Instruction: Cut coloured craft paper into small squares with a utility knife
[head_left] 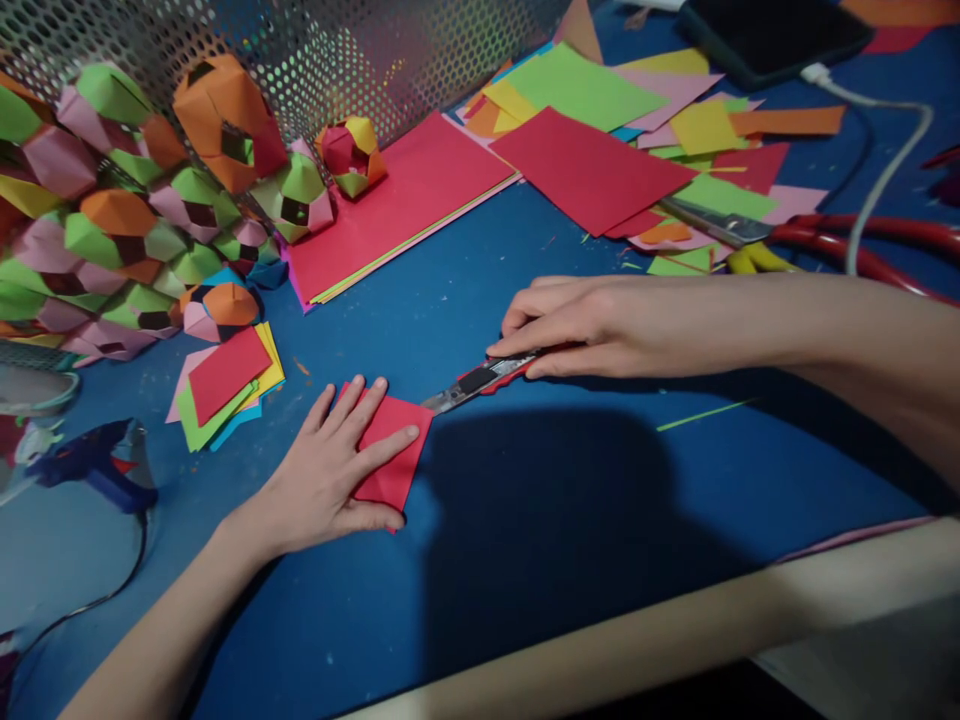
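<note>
My left hand (330, 470) lies flat with fingers spread on a small folded red paper square (394, 455) on the blue cutting mat (570, 500). My right hand (592, 325) is closed around a red utility knife (487, 378), lying low over the mat. The knife's metal blade points left and its tip touches the right edge of the red square.
A stack of full coloured sheets topped by red (405, 205) lies behind. Small cut squares (225, 385) sit at left, folded paper modules (135, 230) pile against a perforated metal screen. Loose sheets (600, 165), red-handled scissors (825, 240), a white cable (885, 170) and a glue gun (97, 465) surround.
</note>
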